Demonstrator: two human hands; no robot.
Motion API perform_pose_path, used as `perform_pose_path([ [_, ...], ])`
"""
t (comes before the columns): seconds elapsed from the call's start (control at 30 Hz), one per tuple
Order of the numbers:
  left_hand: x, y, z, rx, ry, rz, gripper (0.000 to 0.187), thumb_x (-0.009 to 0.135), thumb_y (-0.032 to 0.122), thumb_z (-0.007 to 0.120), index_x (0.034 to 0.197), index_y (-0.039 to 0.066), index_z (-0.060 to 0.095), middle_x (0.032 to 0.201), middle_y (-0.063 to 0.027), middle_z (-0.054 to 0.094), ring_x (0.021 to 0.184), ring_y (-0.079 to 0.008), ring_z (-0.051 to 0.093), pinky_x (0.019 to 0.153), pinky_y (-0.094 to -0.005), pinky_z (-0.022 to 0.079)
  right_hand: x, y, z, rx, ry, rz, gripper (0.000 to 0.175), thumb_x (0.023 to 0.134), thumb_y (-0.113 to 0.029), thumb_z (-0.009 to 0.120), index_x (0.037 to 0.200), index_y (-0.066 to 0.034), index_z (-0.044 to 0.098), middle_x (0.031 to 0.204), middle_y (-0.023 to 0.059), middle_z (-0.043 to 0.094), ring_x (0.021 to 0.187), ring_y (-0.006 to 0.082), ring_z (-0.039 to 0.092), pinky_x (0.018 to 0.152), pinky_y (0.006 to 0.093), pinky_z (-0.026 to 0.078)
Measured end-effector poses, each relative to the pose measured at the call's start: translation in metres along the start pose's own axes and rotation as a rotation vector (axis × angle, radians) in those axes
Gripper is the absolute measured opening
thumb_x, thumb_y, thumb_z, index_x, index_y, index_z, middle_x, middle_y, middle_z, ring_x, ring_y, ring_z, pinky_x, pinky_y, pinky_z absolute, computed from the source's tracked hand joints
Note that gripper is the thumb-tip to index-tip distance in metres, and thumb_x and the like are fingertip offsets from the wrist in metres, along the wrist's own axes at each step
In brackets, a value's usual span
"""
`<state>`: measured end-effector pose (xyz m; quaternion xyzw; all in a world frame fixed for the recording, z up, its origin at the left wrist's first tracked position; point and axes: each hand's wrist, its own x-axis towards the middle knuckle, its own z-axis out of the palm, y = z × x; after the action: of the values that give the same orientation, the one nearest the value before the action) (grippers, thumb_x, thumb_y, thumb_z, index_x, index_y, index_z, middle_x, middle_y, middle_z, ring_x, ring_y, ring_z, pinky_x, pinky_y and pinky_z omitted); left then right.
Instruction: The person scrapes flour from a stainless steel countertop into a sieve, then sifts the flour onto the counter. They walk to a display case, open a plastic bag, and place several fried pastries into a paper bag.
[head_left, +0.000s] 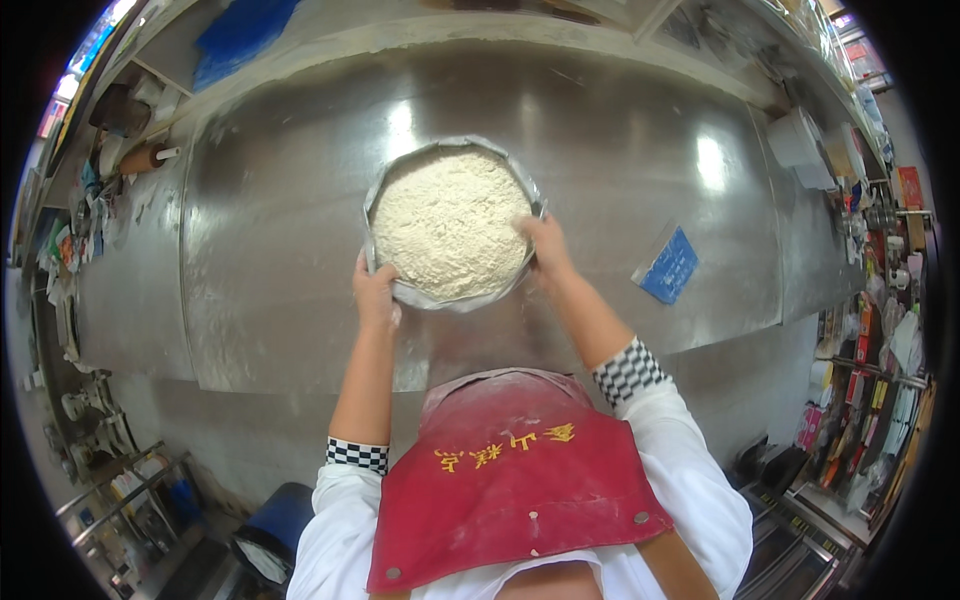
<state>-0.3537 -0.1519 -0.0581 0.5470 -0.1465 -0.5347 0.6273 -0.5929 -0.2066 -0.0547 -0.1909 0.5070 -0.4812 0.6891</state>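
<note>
Between my hands is a round metal-coloured pan or sieve (451, 303) with a faceted rim, filled with pale flour (454, 221). My left hand (373, 289) grips its lower left edge, the thumb over the rim. On the opposite side my right hand (549, 244) holds the rim, its thumb reaching over the flour. The container is above or on a stainless steel worktop (285, 225); I cannot tell whether its base touches the metal. To the right, a blue dough scraper (669, 268) bearing writing lies flat on the worktop.
A wooden rolling pin (142, 159) lies at the far left, near cluttered small items. White tubs (801, 146) stand along the right edge. A raised ledge (480, 34) runs behind the worktop. Below left is a blue barrel (279, 517); shelves with packages (862, 390) stand at right.
</note>
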Motion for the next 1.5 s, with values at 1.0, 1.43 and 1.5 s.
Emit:
perform_pose_path([
  [1.0,0.005,0.024,0.005,0.082,-0.028,0.009,0.072,0.061,-0.011,0.042,0.133,-0.011,0.035,0.112,-0.0182,0.057,0.096,-0.0242,0.06,0.082,-0.0299,0.048,-0.019,0.004,0.0,0.05,-0.076,0.079,0.041,0.074,-0.003,0.055,0.114,0.0056,0.053,0.105,0.0179,0.061,0.095,0.0276,0.061,0.089,0.0379,0.049],
  [1.43,0.006,0.025,0.009,0.237,0.082,0.05,0.073,0.062,-0.009,0.045,0.134,-0.01,0.034,0.113,-0.0203,0.055,0.096,-0.0239,0.06,0.079,-0.0292,0.049,-0.024,-0.021,0.012,0.082,-0.048,0.273,0.04,0.079,-0.009,0.057,0.114,0.0063,0.047,0.109,0.0163,0.057,0.102,0.0269,0.058,0.086,0.0414,0.05],
  [1.5,0.005,0.025,0.006,0.155,0.062,-0.071,0.074,0.062,-0.009,0.046,0.136,-0.009,0.032,0.116,-0.0206,0.054,0.099,-0.0241,0.058,0.081,-0.029,0.048,-0.022,-0.01,0.005,0.098,-0.04,0.184,0.034,0.08,-0.009,0.056,0.11,0.0049,0.051,0.103,0.0147,0.06,0.099,0.0268,0.059,0.085,0.0416,0.05],
])
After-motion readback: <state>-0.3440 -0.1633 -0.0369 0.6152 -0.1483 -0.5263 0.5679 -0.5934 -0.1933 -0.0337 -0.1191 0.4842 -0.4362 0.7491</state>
